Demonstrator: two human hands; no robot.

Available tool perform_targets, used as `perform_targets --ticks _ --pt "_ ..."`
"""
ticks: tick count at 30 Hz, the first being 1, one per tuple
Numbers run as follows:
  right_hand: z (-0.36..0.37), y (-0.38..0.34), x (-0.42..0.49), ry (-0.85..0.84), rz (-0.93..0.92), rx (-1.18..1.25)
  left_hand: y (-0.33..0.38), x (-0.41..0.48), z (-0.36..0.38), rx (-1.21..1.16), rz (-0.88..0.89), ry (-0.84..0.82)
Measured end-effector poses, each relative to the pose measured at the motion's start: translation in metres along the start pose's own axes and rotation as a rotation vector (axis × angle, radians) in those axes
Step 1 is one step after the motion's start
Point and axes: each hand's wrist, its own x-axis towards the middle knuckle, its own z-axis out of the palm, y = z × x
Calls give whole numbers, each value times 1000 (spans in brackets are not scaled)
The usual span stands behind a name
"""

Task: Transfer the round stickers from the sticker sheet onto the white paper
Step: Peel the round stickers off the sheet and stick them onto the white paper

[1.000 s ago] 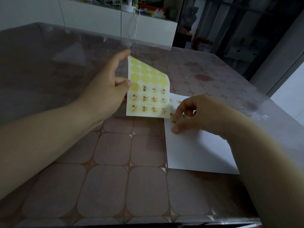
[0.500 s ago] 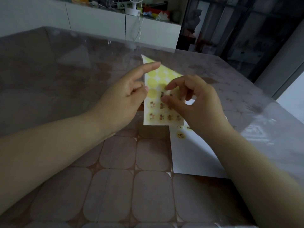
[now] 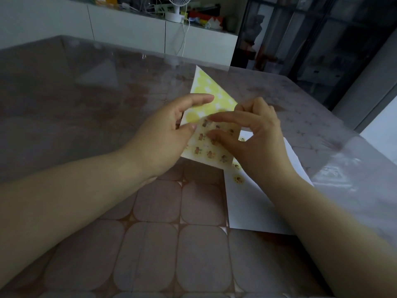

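The yellow sticker sheet (image 3: 206, 94) is held up above the table, tilted, its upper rows blank circles and its lower rows still carrying round picture stickers (image 3: 196, 150). My left hand (image 3: 165, 134) pinches the sheet's left edge between thumb and fingers. My right hand (image 3: 255, 136) is on the sheet's front, thumb and forefinger closing on a sticker in the printed rows; whether one is lifted I cannot tell. The white paper (image 3: 253, 207) lies flat on the table below and to the right, with a few round stickers (image 3: 238, 179) stuck near its top left corner.
The table (image 3: 154, 250) has a brown tile-pattern cover under clear plastic. Its far edge runs in front of white cabinets (image 3: 129, 29) with a small fan (image 3: 177, 7) and clutter on top. A dark glass cabinet (image 3: 322, 39) stands at the back right.
My right hand left the white paper, where it pressed a sticker down, and rose to the sheet's printed rows. My left hand turned the sheet and brought it nearer the right hand.
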Motion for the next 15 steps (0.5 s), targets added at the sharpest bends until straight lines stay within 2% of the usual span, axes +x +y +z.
perform_targets --ticks 15 --pt "2 -5 -1 67 -53 -28 1 1 2 -43 49 -16"
